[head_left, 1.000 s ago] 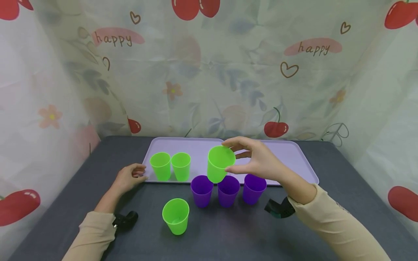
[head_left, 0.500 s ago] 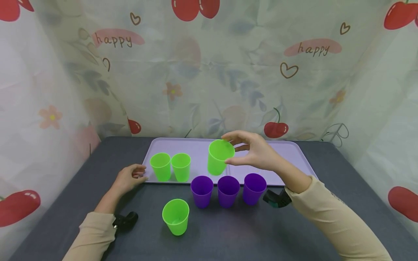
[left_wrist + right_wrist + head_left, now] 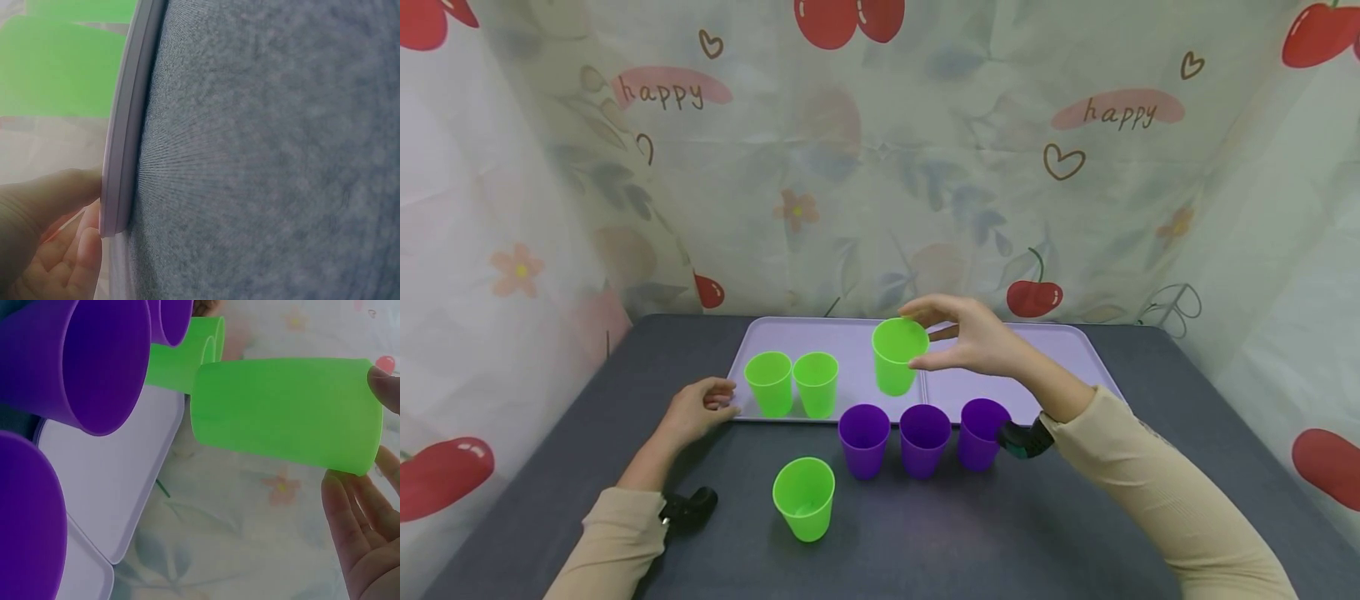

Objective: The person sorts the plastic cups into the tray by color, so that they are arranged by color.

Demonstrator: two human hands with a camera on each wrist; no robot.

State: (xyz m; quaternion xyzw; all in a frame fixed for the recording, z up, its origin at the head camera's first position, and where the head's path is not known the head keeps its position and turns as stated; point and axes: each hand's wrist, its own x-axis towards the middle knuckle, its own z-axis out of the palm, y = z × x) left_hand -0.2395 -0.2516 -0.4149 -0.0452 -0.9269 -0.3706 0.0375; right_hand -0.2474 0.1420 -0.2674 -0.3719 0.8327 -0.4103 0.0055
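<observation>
My right hand (image 3: 973,337) holds a green plastic cup (image 3: 895,358) by its rim, thumb on the near side and fingers on the far side. The cup is upright above the left lilac tray (image 3: 857,337); whether its base touches the tray, I cannot tell. Two green cups (image 3: 768,383) (image 3: 816,383) stand side by side on that tray. My left hand (image 3: 696,408) grips the tray's front left corner; the left wrist view shows the thumb (image 3: 69,187) against the rim.
Purple cups (image 3: 863,442) (image 3: 923,442) (image 3: 976,437) stand in a row along the trays' front edge. Another green cup (image 3: 805,500) is nearer on the dark table (image 3: 910,542). A second lilac tray (image 3: 1067,350) adjoins on the right. Printed cloth (image 3: 880,183) hangs behind.
My right hand has carried the green cup away from me, from above the purple cups to over the left tray, then slightly left. The left hand stays at the tray corner.
</observation>
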